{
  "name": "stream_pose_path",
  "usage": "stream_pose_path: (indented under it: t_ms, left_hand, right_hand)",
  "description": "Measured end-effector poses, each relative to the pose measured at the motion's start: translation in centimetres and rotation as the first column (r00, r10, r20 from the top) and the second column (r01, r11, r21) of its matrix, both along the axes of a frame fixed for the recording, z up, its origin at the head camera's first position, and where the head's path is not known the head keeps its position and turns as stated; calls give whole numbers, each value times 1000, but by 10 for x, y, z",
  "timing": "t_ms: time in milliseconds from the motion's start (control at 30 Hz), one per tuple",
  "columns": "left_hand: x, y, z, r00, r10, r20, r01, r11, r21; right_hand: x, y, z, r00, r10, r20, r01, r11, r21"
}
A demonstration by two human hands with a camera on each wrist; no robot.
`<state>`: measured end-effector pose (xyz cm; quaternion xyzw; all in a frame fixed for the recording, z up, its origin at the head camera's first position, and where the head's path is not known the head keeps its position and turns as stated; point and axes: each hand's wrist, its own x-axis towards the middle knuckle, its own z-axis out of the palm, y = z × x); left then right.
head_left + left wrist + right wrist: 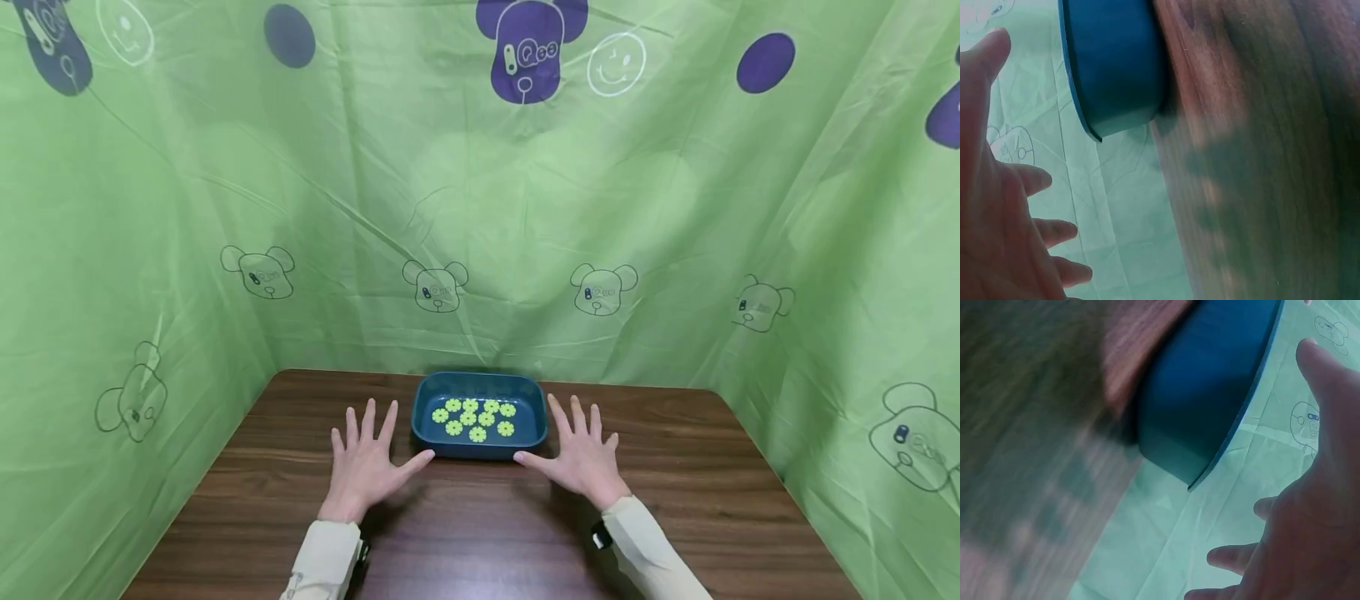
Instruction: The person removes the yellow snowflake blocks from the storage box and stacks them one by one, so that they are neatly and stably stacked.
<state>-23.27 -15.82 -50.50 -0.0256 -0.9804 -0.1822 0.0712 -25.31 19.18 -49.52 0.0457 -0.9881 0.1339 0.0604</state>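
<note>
A dark blue rectangular dish [480, 451] with rounded corners stands near the table's far edge. On its floor lie several yellow-green flower-shaped pieces [477, 434], too small to tell what they are. My left hand [367, 469] is spread at the dish's left side, thumb by the near left corner. Across from it my right hand [585, 462] is spread too, its thumb by the near right corner. Both wrist views show the dish's outer wall [1116, 62] apart from the palms and straight fingers. Neither hand holds anything.
The dish stands on a dark brown wooden table [480, 525]. Green curtains [495, 208] with bear and smiley prints hang behind the table and along both sides. Light sleeves [324, 560] cover the forearms, and a small dark device [602, 535] sits at the right wrist.
</note>
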Motion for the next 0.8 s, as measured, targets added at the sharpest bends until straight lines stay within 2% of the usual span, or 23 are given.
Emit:
stream_pose_path:
  t_ms: [167, 267, 367, 500, 633, 700, 800]
  left_hand:
    - [-8, 2, 2, 1000, -15, 11, 14, 999, 46]
    - [-16, 4, 3, 1000, -13, 0, 13, 991, 130]
    - [-24, 7, 5, 1000, 11, 0, -10, 971, 237]
    - [-34, 11, 7, 999, 52, 15, -54, 931, 361]
    - [-43, 17, 4, 997, 70, 40, -81, 896, 437]
    - [-47, 21, 0, 995, 87, 54, -102, 887, 451]
    - [-50, 26, -6, 990, 128, 68, -144, 876, 461]
  right_hand:
    - [-12, -9, 10, 998, 44, -41, -44, 999, -1]
    - [-24, -14, 16, 990, 102, -94, -103, 995, -14]
    - [-38, -21, 22, 977, 169, -131, -174, 984, -26]
    - [-56, -32, 29, 959, 247, -138, -255, 966, -43]
    - [-75, -42, 30, 947, 312, -71, -317, 945, -75]
    - [-83, -47, 28, 938, 346, -4, -345, 935, -85]
    - [-92, -55, 24, 913, 393, 112, -384, 919, -90]
